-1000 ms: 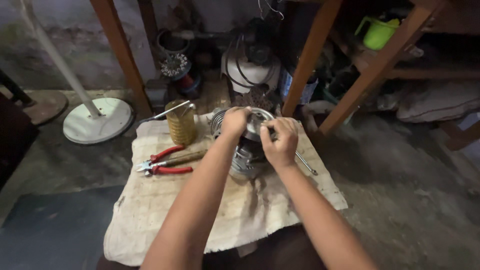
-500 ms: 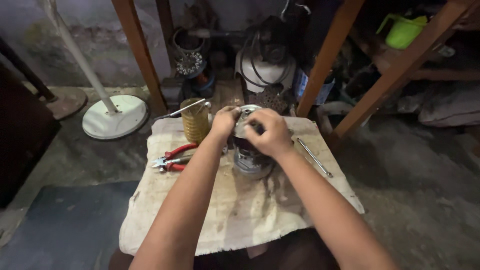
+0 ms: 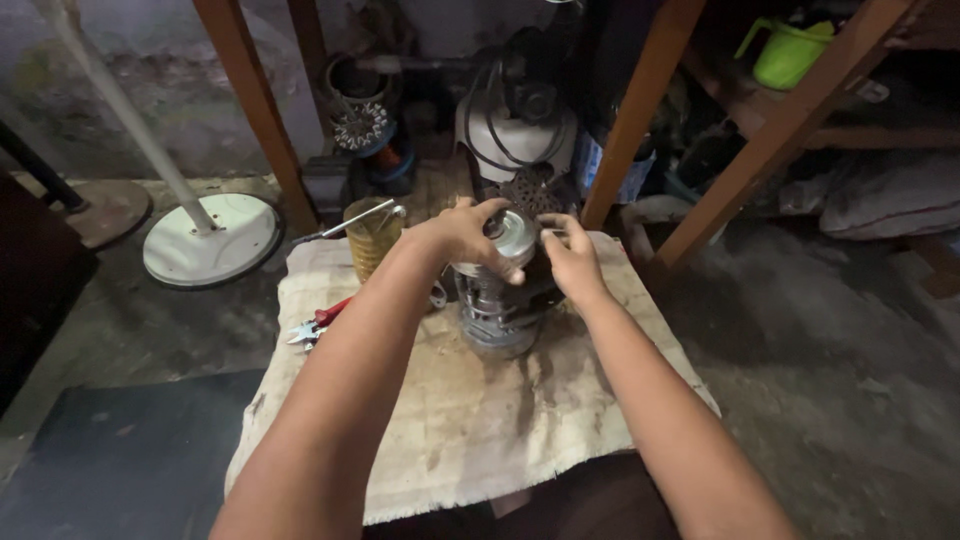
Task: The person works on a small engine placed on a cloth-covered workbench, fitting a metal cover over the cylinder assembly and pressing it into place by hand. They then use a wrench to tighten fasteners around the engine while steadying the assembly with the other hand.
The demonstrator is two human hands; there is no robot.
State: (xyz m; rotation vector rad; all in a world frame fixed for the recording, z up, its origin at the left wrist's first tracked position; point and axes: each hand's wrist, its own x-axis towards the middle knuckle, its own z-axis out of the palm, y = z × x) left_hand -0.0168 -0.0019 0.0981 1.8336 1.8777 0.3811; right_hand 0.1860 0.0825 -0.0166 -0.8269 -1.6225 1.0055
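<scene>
Head view, dim light. No packages or signs readable. Nearest to a label: a blue-and-white band round a can (image 3: 612,172) behind the orange wooden post (image 3: 640,105), upper centre; print too small to tell. Lime-green watering can (image 3: 790,50) on the shelf, top right. Round white fan base (image 3: 212,238) on the floor, left.

Worktop covered w/ a stained beige cloth (image 3: 470,400). Small motor (image 3: 497,305), grey metal, stands upright approx. centre of the cloth, far half. Its round silver cap (image 3: 513,237) faces up.

Left hand (image 3: 462,236): comes over the cap from the left, fingers curled shut on the cap's rim, thumb at the near side. Right hand (image 3: 570,262): at the motor's right upper side, fingers bent against the dark body; looks like a grip, but the contact is shadowed, so cannot tell for sure.

Left of motor: yellowish woven cup (image 3: 370,238) w/ a metal rod leaning from it, touching nothing else. Red-handled pliers (image 3: 318,322) lie flat at the cloth's left edge, well apart from both hands.
</scene>
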